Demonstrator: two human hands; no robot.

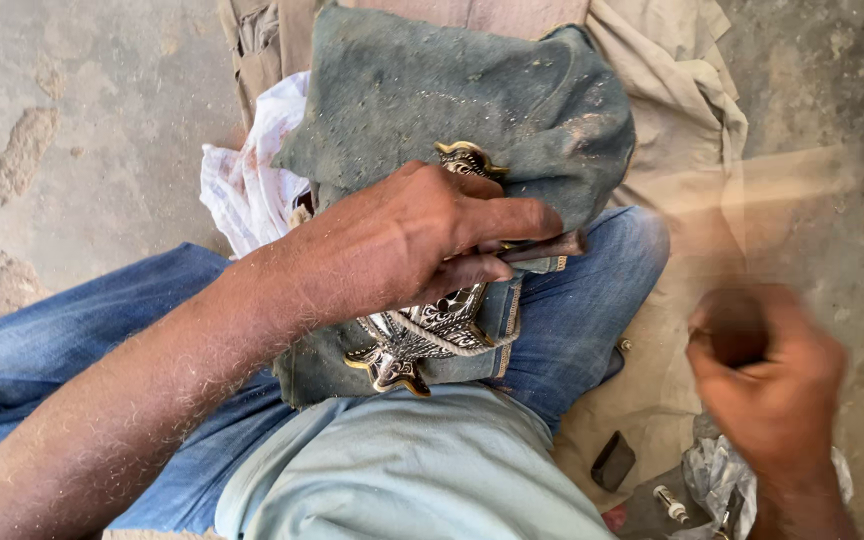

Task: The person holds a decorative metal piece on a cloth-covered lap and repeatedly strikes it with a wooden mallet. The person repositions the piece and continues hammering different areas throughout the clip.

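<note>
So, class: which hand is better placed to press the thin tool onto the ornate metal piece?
Probably the left hand: it already pinches the thin tool over the ornate metal piece on the lap cloth. The right hand is off to the side, blurred.

The left hand (pixel 407 240) presses down over the lap, forearm stretched in from the lower left, thumb and forefinger pinched together in a firm grip, wrist flat. Well to the right of that grip, the right hand (pixel 767 375) shows blurred, fingers curled into a closed fist, wrist bent upward.
</note>
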